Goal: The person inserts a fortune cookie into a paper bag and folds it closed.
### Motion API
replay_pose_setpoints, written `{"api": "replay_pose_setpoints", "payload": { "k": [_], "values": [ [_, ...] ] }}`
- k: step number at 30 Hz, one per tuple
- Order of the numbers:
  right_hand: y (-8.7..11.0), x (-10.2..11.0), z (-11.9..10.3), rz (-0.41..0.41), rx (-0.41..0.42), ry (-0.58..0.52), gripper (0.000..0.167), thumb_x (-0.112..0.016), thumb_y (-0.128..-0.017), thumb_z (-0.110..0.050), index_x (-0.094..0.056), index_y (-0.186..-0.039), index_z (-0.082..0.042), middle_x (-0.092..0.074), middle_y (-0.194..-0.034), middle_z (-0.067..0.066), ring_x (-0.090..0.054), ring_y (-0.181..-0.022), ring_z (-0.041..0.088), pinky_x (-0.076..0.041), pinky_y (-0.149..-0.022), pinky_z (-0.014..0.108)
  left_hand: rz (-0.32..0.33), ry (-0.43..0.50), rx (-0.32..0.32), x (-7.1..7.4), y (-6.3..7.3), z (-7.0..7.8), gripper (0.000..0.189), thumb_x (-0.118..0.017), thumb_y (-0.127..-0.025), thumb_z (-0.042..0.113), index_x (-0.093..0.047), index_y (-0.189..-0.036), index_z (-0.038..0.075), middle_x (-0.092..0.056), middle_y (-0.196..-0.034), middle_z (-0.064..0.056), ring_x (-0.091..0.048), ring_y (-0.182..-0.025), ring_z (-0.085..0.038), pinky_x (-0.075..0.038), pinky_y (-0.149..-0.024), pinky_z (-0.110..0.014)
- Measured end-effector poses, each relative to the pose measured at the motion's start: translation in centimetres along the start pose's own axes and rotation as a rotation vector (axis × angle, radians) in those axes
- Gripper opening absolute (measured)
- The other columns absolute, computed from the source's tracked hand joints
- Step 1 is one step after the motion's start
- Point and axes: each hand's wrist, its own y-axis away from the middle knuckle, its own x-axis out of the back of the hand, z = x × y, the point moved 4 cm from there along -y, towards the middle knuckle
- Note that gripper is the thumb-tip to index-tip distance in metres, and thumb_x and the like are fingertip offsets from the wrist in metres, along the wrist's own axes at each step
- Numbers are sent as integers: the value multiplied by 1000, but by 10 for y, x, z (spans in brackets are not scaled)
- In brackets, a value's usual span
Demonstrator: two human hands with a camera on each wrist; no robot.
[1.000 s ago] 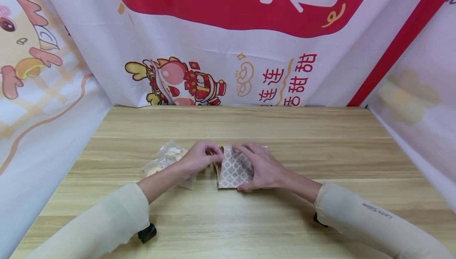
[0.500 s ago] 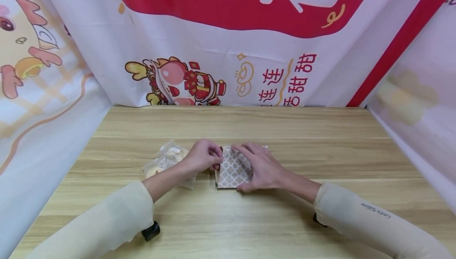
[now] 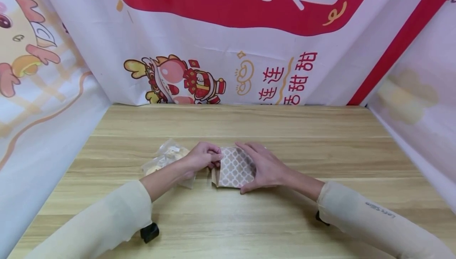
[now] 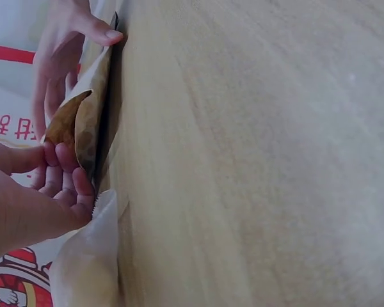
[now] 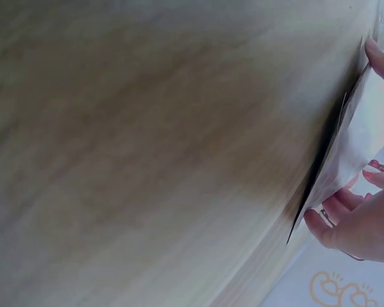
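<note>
A flat paper bag (image 3: 236, 168) with a beige and white lattice print lies between my hands on the table. Its brown inside shows at the mouth in the left wrist view. With thumb and fingers, my left hand (image 3: 204, 157) pinches the mouth's edge; that thumb and the curled fingertips meet the paper in the left wrist view. My right hand (image 3: 268, 168) spans the bag, thumb along the near edge and fingers at the far edge, and hides its right part. Beside my left forearm lies a clear plastic bag (image 3: 166, 157) with pale contents, partly covered.
The wood-grain table (image 3: 228, 223) runs back to a printed cloth (image 3: 228, 41). Other cloth walls stand to the left and right. A black piece (image 3: 149, 232) shows below my left sleeve.
My left fingers have drawn in closer on the mouth's edge, and less of the brown opening shows from above. My right hand has shifted only slightly. The clear bag stays in place.
</note>
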Motion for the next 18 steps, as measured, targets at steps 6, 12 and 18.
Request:
{"api": "replay_pose_setpoints", "payload": {
  "k": [6,12,18],
  "values": [
    [2,2,2,26,20,-17,130,-95,-57,-61,-35,-160,-10,-46,-152,22,-47,-138,39,-40,-113,64,2,13,1,0,0,1,5,-61,-99,-2,-66,-99,-4,-65,-85,-4,-60,-76,-15,-51,-69,-23],
    [1,1,3,43,18,-20,128,-95,-57,-59,-36,-160,-10,-48,-151,21,-48,-137,40,-39,-113,65,11,-78,-48,3,1,0,2,-70,-92,-4,-70,-90,-2,-68,-81,-3,-60,-72,-12,-51,-65,-23],
    [0,0,1,18,8,-34,130,-96,-56,-60,-36,-161,-12,-46,-154,19,-45,-141,39,-36,-115,64,6,-44,-23,3,1,-3,5,-68,-94,-4,-70,-98,-4,-70,-87,-4,-62,-77,-12,-52,-69,-22]
  ]
}}
